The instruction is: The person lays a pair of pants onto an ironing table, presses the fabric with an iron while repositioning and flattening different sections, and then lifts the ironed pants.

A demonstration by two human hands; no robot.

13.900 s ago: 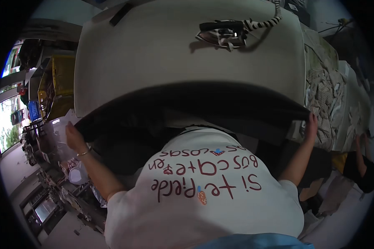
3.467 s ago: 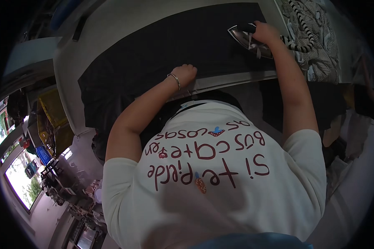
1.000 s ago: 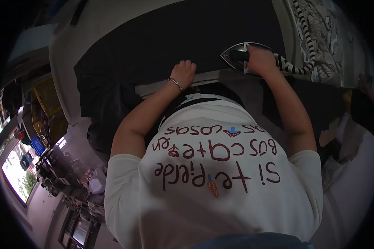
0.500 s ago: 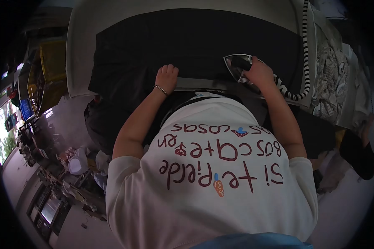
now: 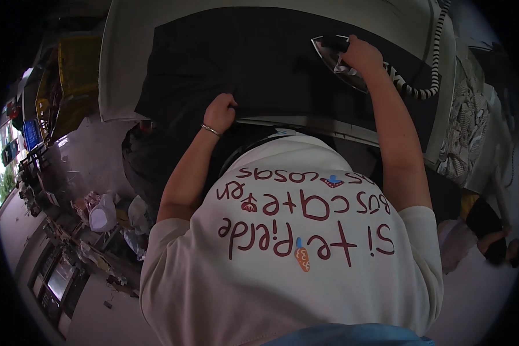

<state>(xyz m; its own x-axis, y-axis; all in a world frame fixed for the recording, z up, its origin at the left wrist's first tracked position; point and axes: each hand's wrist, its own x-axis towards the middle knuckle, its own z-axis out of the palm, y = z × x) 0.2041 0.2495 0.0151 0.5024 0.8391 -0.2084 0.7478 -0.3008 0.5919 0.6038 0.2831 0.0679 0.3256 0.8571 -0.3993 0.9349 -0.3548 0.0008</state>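
Observation:
A dark cloth [image 5: 254, 57] lies spread over the pale padded board [image 5: 124, 34], some of it hanging past the near left edge. My right hand [image 5: 363, 55] is closed around the handle of a metal iron [image 5: 331, 55], which rests on the right part of the cloth with its tip to the left. My left hand [image 5: 220, 112], with a bracelet at the wrist, is closed at the cloth's near edge; the fingers appear to grip the fabric.
A black-and-white striped hose [image 5: 436, 63] curves from the iron up along the board's right side. Crumpled patterned fabric [image 5: 464, 130] lies to the right. Yellow containers [image 5: 78, 69] stand at the left. Part of another person [image 5: 487, 225] shows at the lower right.
The iron, which was absent from the cloth at first, has lately moved from the cloth's near edge farther away from me. My left hand has shifted left, its fingers now curled at the edge.

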